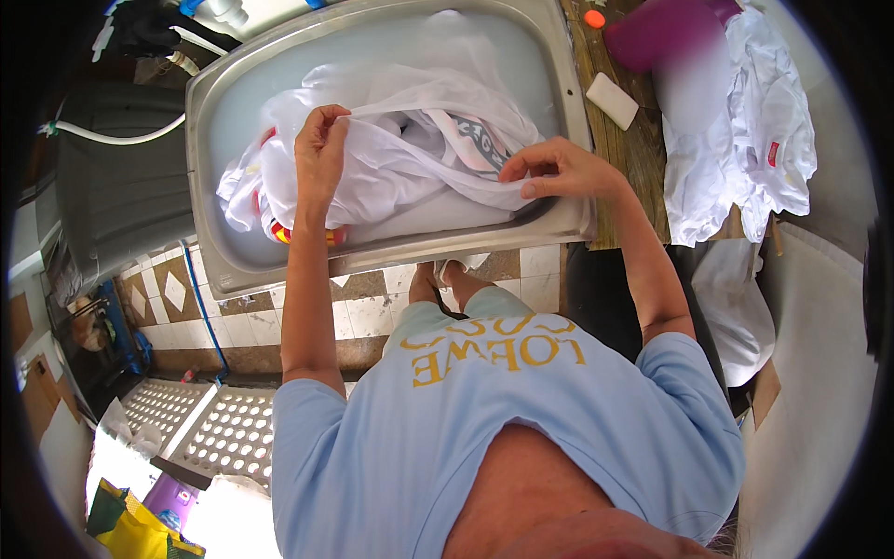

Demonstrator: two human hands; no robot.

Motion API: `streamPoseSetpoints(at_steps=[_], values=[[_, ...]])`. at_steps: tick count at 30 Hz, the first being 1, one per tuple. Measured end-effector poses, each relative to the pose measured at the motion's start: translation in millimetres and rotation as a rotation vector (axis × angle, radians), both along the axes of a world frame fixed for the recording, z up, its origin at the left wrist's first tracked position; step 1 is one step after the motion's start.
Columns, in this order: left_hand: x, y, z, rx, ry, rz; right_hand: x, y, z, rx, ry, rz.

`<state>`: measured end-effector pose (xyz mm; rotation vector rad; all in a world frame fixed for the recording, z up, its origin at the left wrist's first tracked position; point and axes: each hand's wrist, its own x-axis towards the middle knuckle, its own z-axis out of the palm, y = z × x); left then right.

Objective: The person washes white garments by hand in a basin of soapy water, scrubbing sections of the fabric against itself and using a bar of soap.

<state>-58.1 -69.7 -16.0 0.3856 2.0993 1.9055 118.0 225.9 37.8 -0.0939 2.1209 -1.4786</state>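
Observation:
A steel basin point(214, 112) filled with milky water holds a heap of wet white cloth point(410, 158), some pieces with red, yellow and grey prints. My left hand point(321, 149) pinches a fold of the white cloth at the left of the heap. My right hand point(559, 172) pinches the cloth's edge near the basin's front right rim. Both hold the same white garment stretched between them.
A white bar of soap point(612, 100) lies on a wooden board point(643, 158) right of the basin. Next to it hang more white garments point(745, 140) and a purple tub point(666, 33). Below is a tiled floor point(363, 312), a perforated white crate point(223, 429) and a yellow bag point(140, 531).

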Motion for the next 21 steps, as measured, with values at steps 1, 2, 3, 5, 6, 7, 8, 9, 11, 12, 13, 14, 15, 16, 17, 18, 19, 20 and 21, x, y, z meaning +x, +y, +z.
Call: streamPoseSetpoints(at_steps=[1, 2, 3, 5, 6, 7, 8, 9, 11, 12, 13, 14, 15, 16, 17, 18, 19, 20, 21], values=[[2.0, -1.2, -2.6, 0.042, -0.058, 0.012, -3.9, -4.8, -3.9, 0.143, 0.06, -0.117], [5.0, 3.9, -0.2, 0.061, -0.03, 0.011, -11.2, -9.7, -7.8, 0.289, 0.121, -0.234], [10.4, 13.9, 6.5, 0.081, 0.0, 0.013, -19.4, -15.2, -12.6, 0.437, 0.182, -0.35], [15.6, 29.1, 20.7, 0.051, 0.041, -0.023, -43.1, -28.4, -22.7, 0.58, 0.575, -0.475], [15.1, 35.4, 28.3, 0.005, 0.056, -0.057, -55.1, -35.1, -37.4, 0.658, 0.796, -0.526], [14.6, 36.8, 33.6, -0.044, 0.069, -0.084, -63.8, -36.7, -51.3, 0.726, 1.02, -0.567], [9.7, 34.6, 35.7, -0.054, 0.108, -0.119, -69.2, -30.7, -61.8, 0.675, 0.923, -0.536], [0.9, 29.5, 35.4, -0.064, 0.147, -0.148, -74.9, -23.6, -69.4, 0.623, 0.828, -0.498], [-13.2, 25.2, 39.9, -0.104, 0.197, -0.201, -83.2, -5.3, -74.9, 0.584, 0.731, -0.441], [-20.9, 23.4, 47.5, -0.134, 0.211, -0.221, -88.8, 6.0, -64.0, 0.595, 0.734, -0.418], [-28.3, 22.6, 53.6, -0.164, 0.225, -0.242, -93.0, 15.9, -53.3, 0.607, 0.738, -0.397], [-35.5, 23.8, 55.1, -0.171, 0.29, -0.253, -97.1, 21.9, -34.2, 0.627, 0.786, -0.428], [-36.4, 28.4, 57.7, -0.168, 0.356, -0.193, -101.1, 28.1, -11.2, 0.652, 0.832, -0.462], [-33.5, 36.4, 60.3, -0.164, 0.421, -0.134, -101.8, 31.7, 0.6, 0.678, 0.877, -0.496], [-33.5, 43.2, 60.9, -0.155, 0.486, -0.077, -100.8, 36.3, -1.5, 0.766, 0.975, -0.492], [-39.4, 42.5, 39.4, -0.37, 0.566, -0.054, -103.8, 40.1, -7.6, 0.847, 1.078, -0.48], [-48.4, 37.6, 4.3, -0.56, 0.594, -0.055, -108.9, 40.1, -12.9, 0.919, 1.19, -0.463], [-50.1, 37.0, -11.7, -0.547, 0.393, -0.091, -99.3, 17.7, -13.4, 0.797, 0.884, -0.506], [-50.3, 41.1, -17.9, -0.522, 0.197, -0.138, -97.6, 5.5, -25.7, 0.668, 0.881, -0.471]])
